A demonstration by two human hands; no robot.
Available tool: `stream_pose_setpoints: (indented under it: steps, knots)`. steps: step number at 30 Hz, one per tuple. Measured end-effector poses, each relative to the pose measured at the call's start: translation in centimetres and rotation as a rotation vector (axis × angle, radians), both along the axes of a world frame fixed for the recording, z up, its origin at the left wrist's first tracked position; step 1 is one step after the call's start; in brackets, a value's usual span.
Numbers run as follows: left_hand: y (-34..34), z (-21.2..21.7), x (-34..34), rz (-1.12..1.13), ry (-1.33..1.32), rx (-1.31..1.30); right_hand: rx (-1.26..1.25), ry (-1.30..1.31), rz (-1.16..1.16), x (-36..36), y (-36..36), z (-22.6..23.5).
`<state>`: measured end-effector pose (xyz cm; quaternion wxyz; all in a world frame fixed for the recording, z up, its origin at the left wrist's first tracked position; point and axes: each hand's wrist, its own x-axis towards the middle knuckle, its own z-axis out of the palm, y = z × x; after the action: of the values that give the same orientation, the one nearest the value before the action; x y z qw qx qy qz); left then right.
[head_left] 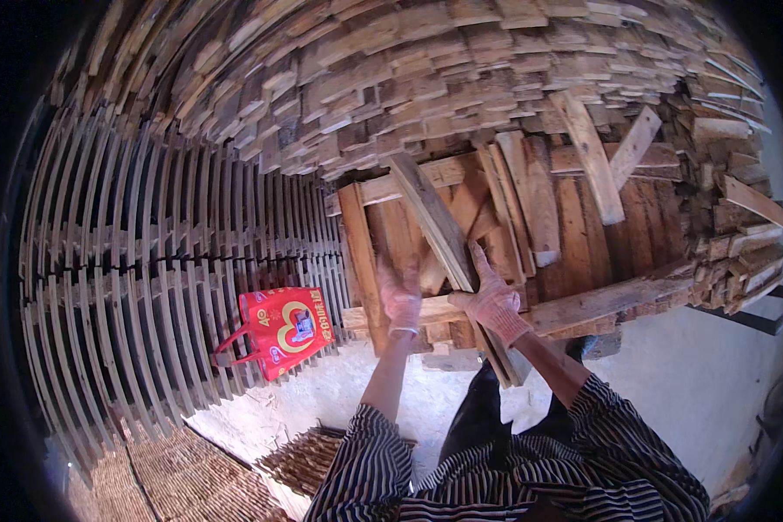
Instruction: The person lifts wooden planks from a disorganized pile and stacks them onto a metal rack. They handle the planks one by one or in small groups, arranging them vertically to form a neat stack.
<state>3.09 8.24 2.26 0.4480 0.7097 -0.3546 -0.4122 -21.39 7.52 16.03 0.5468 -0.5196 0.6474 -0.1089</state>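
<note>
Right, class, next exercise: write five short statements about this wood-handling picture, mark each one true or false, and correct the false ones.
1. The right hand in a pinkish glove grips at least one long, slanting brown wooden board. True.
2. The left hand in a pinkish glove grips that board too. False: the left hand is apart from it, on its left.
3. A red bag with a yellow heart design is left of both hands. True.
4. The person's sleeves are plain green. False: they have dark and light stripes.
5. A layered pile of brown wood pieces spans the upper part of the picture. True.
</note>
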Motion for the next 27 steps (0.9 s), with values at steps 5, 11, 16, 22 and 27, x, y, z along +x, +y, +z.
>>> stream_pose_setpoints:
  steps: [5,11,16,22,27]
  knots:
    - [-1.4,-0.1,7.1,0.123,-0.904,0.392,-0.012,0.358,-0.018,6.4,-2.3,-4.7]
    - [-2.8,-2.6,10.8,0.035,-0.686,0.265,-0.183,0.675,0.129,7.9,-1.6,-9.0]
    - [-4.1,-5.0,15.5,0.034,-0.544,0.279,-0.195,0.686,0.126,8.2,-1.8,-9.2]
    - [-6.8,-5.1,16.7,0.006,-0.815,0.277,-0.249,0.643,0.107,7.9,-1.6,-9.8]
    - [-7.1,-6.7,18.5,-0.058,-0.644,0.240,-0.313,0.583,0.076,7.3,-1.1,-10.7]
